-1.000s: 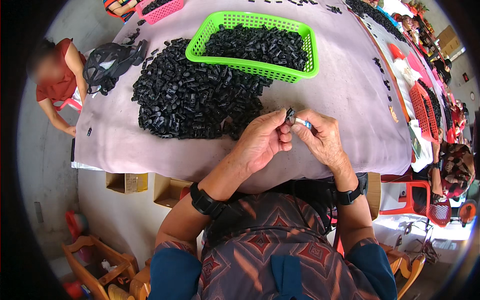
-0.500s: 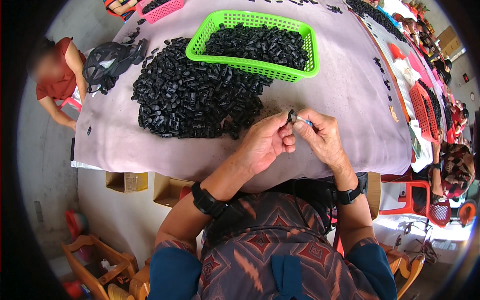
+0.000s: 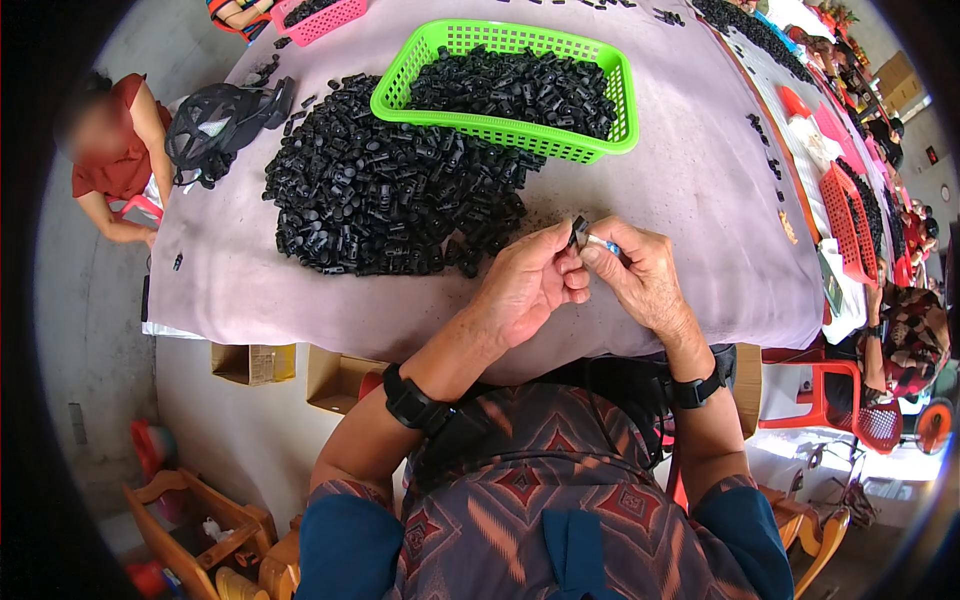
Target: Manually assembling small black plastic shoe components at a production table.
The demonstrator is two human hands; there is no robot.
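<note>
Near the table's front edge, my left hand [image 3: 530, 283] pinches a small black plastic part [image 3: 578, 231] between thumb and fingers. My right hand [image 3: 640, 272] is closed around a small tool with a blue handle [image 3: 613, 247]. The pale end of this tool points at the black part and looks close to touching it; its exact kind is hidden by my fingers. To the left and beyond my hands spreads a big heap of similar black plastic parts [image 3: 380, 190]. Behind it stands a green plastic basket [image 3: 622, 140], holding many more of them.
A black cap [image 3: 215, 125] lies left of the heap. At the far left sits a person in a red top [image 3: 118, 150]. A pink basket [image 3: 330, 24] stands at the back, a red basket [image 3: 840, 215] on the right-hand table. Cardboard boxes [image 3: 340, 378] are under the table.
The black part has tilted slightly between my left fingers. My right hand has shifted a little to the left with the tool. The heap and basket stay where they were.
</note>
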